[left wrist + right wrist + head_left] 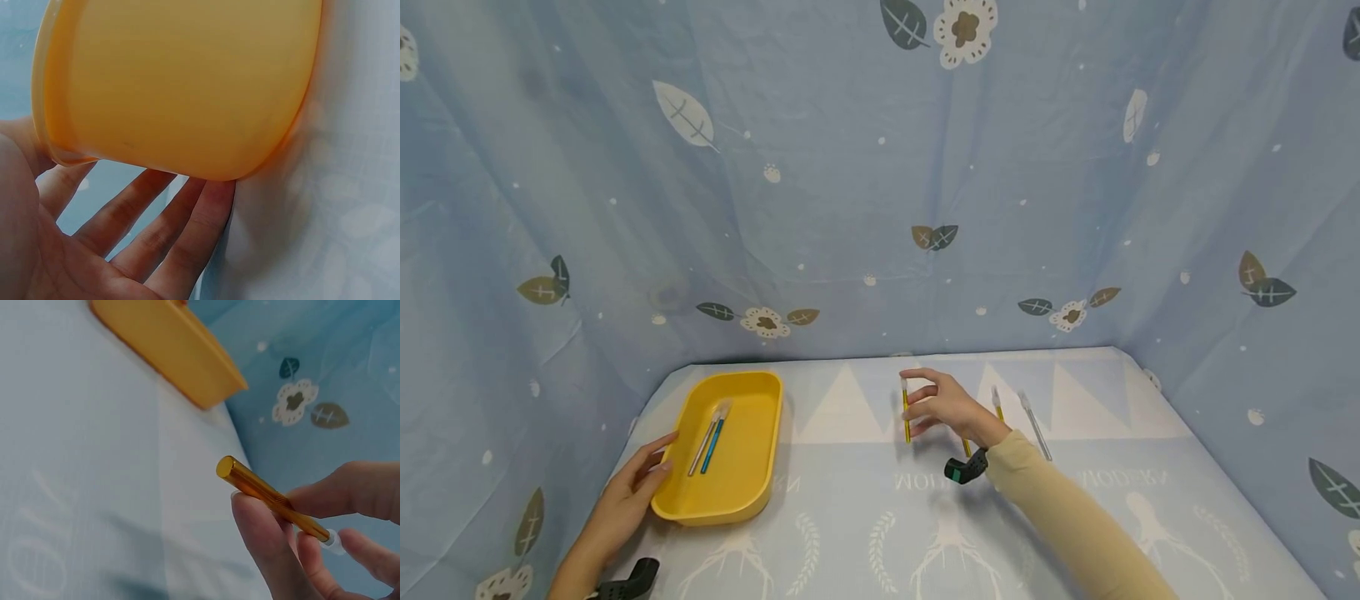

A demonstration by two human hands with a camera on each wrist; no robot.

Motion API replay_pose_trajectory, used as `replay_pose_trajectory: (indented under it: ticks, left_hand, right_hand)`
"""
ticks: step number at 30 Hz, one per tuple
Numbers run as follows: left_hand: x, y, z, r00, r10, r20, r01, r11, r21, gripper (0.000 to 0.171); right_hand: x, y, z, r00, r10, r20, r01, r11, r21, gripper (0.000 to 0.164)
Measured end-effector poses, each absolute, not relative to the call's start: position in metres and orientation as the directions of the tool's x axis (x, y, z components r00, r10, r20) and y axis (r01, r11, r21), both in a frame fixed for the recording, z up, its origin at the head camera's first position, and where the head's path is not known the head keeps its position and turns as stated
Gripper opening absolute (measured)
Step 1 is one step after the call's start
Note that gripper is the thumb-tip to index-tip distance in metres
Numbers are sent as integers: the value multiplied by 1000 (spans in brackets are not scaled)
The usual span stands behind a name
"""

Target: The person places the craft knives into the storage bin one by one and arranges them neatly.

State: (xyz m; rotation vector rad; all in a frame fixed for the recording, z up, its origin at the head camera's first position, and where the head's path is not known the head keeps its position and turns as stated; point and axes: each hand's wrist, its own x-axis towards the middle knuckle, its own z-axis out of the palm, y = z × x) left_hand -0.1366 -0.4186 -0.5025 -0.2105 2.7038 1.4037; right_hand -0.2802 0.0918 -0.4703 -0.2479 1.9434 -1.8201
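My right hand (pixel 942 402) pinches a gold craft knife (pixel 256 490) between thumb and fingers. In the head view the knife is upright over the table, clear cap on top; in the right wrist view a finger touches the cap. At the left, my left hand (pixel 634 487) holds the side of a yellow tray (pixel 181 81), thumb at the rim and other fingers against the outer wall. Inside the tray lie a silvery craft knife (pixel 702 446) and a blue craft knife (pixel 712 446), side by side, with clear caps.
Right of my right hand lie a second gold craft knife (pixel 997 404), partly behind the wrist, and a silver craft knife (pixel 1037 429). Another gold handle (pixel 966 447) shows under the wrist. Blue patterned curtain (pixel 850 208) encloses the table (pixel 842 492) at the back and sides.
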Motion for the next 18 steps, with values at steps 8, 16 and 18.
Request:
replay_pose_trajectory:
  ticks: [8,16,18]
  left_hand:
    - [-138,-419,-503,-982,-91,-167,-189,573,797,67]
    - [-139,-419,-505,-982,-90,-167,-188,573,798,66]
    - [-139,-419,-505,-982,-90,-165,-186,573,798,67]
  right_hand:
    - [-270,82,-461,-894,-416,-167,159,54,-986,81]
    - [-266,71,-450,-884,-445,-141,148,19,-989,82]
    - [-264,68,-445,-882,-453,-131,141,13,-990,82]
